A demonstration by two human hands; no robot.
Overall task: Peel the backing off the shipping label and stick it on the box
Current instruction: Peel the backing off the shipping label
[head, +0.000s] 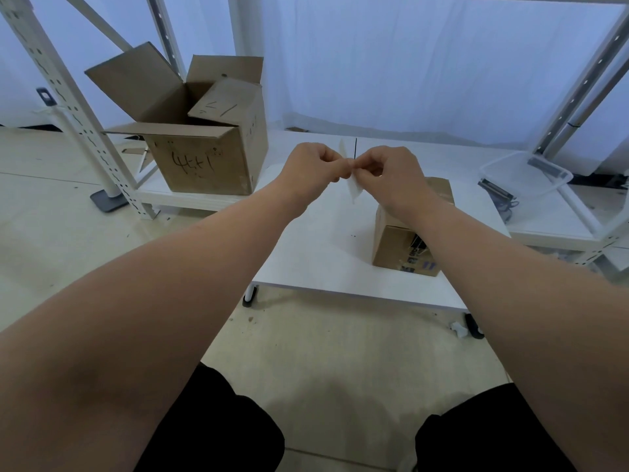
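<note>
Pinching the label (354, 187) between them, the left hand (311, 170) and right hand (391, 175) meet in the air above the white table (316, 253), fingertips touching or nearly so at the middle. Each hand is curled into a loose fist, thumb and forefinger pressed together on the thin white sheet. The label stands on edge between the hands: one white corner sticks up just above the left hand's knuckles, and a longer white piece hangs down below the right hand's thumb. A thin dark line rises just above the spot where the fingertips meet; it may be the edge of a second layer of the label, but the view is too edge-on to tell whether backing and label have come apart. Below and to the right of the right hand, partly hidden by its wrist and forearm, the box (396, 247) sits closed on the table, with printed marks on its near face. Beyond the left hand and off to its left, a larger open carton (204, 161) with handwriting on its side rests on a low white shelf (190, 199) of a metal rack (68, 107). Far to the right of the right hand, a clear plastic tub (524, 175) lies on another low shelf. Both forearms are bare, stretched forward from the person's dark-clad knees at the bottom of the view.
</note>
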